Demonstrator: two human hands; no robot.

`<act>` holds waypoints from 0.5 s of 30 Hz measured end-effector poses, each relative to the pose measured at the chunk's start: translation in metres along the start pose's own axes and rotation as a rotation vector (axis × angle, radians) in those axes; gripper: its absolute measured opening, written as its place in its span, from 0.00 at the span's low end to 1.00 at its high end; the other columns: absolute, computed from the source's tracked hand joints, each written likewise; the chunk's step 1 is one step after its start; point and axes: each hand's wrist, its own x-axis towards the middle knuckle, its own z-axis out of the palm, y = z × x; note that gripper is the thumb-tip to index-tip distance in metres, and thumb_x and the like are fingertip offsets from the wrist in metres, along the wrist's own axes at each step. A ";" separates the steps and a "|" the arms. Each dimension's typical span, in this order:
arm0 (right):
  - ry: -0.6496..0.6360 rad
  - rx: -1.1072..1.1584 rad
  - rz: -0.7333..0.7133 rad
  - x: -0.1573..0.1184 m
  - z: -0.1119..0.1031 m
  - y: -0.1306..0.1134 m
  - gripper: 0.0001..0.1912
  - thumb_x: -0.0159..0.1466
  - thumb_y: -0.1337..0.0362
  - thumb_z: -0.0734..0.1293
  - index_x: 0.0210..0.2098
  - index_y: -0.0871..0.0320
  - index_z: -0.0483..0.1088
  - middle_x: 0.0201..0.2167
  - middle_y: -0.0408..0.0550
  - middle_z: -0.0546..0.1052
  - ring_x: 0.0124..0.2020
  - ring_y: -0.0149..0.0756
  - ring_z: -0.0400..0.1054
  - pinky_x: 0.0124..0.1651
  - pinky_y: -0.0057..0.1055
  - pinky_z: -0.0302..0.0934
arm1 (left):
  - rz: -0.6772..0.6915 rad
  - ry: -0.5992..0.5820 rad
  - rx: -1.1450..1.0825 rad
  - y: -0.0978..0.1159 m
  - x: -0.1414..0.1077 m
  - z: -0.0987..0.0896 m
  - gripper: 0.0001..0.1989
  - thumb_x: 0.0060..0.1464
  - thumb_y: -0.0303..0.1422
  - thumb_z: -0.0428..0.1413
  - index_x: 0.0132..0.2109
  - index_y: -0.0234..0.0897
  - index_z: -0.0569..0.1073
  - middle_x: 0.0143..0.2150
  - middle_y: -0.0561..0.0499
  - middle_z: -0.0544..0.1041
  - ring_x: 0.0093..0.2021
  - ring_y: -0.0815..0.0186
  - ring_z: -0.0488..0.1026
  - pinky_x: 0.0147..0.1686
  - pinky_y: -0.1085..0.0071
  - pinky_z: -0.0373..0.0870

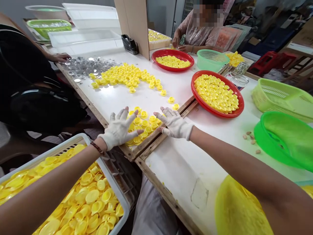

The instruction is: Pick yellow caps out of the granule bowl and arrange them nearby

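At the near corner of the white surface [110,101], holding the left hand [119,128] and the right hand [174,123] palms down, fingers spread wide, on either side of a cluster of yellow caps [144,124], with no grip seen on any and contact hard to tell. Could perhaps knock caps over the left edge toward the crate [119,191] below by sweeping the left hand too wide. Might also tip or catch some against the wooden strip [144,148] beside the right hand by pushing too hard.

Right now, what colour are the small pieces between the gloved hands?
The small pieces are yellow, seen best in the head view.
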 end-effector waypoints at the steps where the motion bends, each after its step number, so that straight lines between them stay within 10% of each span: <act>1: -0.054 -0.013 0.008 0.014 0.007 -0.001 0.40 0.69 0.44 0.60 0.74 0.54 0.47 0.74 0.65 0.46 0.73 0.63 0.40 0.68 0.65 0.38 | 0.001 -0.036 0.031 0.003 -0.007 0.003 0.46 0.58 0.60 0.49 0.74 0.40 0.49 0.75 0.30 0.45 0.74 0.38 0.44 0.66 0.38 0.43; 15: -0.112 -0.112 -0.085 0.090 0.042 -0.014 0.36 0.72 0.46 0.51 0.74 0.55 0.44 0.75 0.59 0.43 0.74 0.59 0.39 0.68 0.66 0.39 | -0.005 -0.126 0.005 0.004 0.008 0.018 0.49 0.59 0.64 0.42 0.75 0.37 0.45 0.76 0.31 0.39 0.74 0.36 0.41 0.64 0.31 0.36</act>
